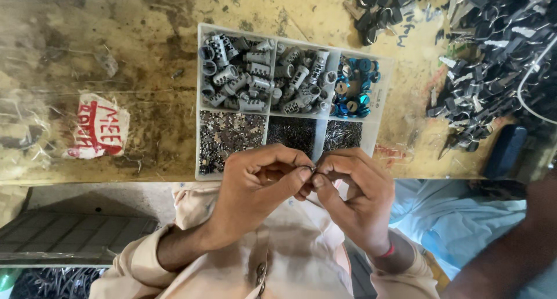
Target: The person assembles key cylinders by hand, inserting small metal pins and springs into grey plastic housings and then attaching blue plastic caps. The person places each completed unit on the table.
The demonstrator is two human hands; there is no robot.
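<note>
Nearest, a beige buttoned shirt (278, 258), sleeves pushed up the forearms. Just above it, left hand (255, 186) and right hand (355, 197) brought together, thumbs and forefingers pressed tip to tip, pinching one tiny metal part (313, 171) between them. Too small to tell its shape. Held in the air over the near edge of the tray (199, 102), above its near right cells.

On the right wrist, a red band (387, 251). At lower right, another person's bare arm (510, 247) over a pale blue garment (458, 218).

Beyond the fingers, a clear plastic tray in six cells, two rows of three, resting on a worn yellow-brown bench (145, 55). Near row: at left, a heap of small silvery chips (229, 138); in the middle, fine dark pins (293, 133); at right, thin bright pins (342, 133), partly hidden by the right hand. Far row: at left, grey ribbed cylinders (235, 73), piled loosely; in the middle, more of the same (301, 81); at right, blue rings (355, 87) mixed with a few grey pieces.

Left of the tray, a white sticker (98, 131) with red writing under torn film. Right of it, a dark blue case (506, 151) at the bench edge. Farthest, at upper right, heaped black-headed keys (493, 49), spilling toward the tray.
</note>
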